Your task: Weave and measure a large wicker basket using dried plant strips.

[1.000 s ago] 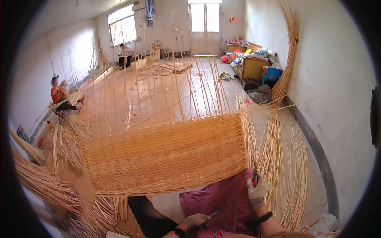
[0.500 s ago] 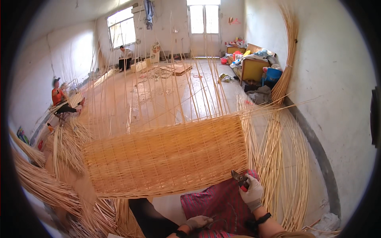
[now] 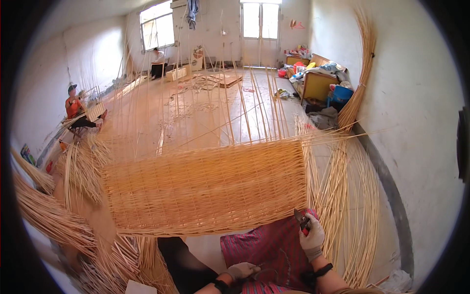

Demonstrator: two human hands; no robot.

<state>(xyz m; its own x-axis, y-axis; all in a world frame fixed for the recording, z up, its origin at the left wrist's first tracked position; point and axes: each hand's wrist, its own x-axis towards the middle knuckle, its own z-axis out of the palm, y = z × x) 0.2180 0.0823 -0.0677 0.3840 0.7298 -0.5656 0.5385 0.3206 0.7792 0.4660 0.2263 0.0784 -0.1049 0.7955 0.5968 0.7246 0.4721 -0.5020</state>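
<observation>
My right hand (image 3: 313,236), in a white glove, is closed around red-handled pruning shears (image 3: 302,221). Their dark blades point up and left, close to the lower right corner of a large woven wicker panel (image 3: 203,188). The panel spans the middle in front of me, tilted, with long uncut stakes (image 3: 249,112) rising from its far edge. Over my lap lies a purple striped cloth (image 3: 264,250). On it rests my gloved left hand (image 3: 242,270), fingers stretched to the right and nothing visible in them.
Loose wicker rods (image 3: 350,210) lie along the right, and more bundles (image 3: 54,210) at the left. A tall bundle (image 3: 361,73) leans on the right wall. Two people sit farther off, one in an orange top (image 3: 73,107). A cluttered bench (image 3: 320,81) stands back right.
The shears and my right hand have shifted slightly right. My left hand has moved a little up and left. The panel's lower edge appears higher, and the whole view has shifted slightly.
</observation>
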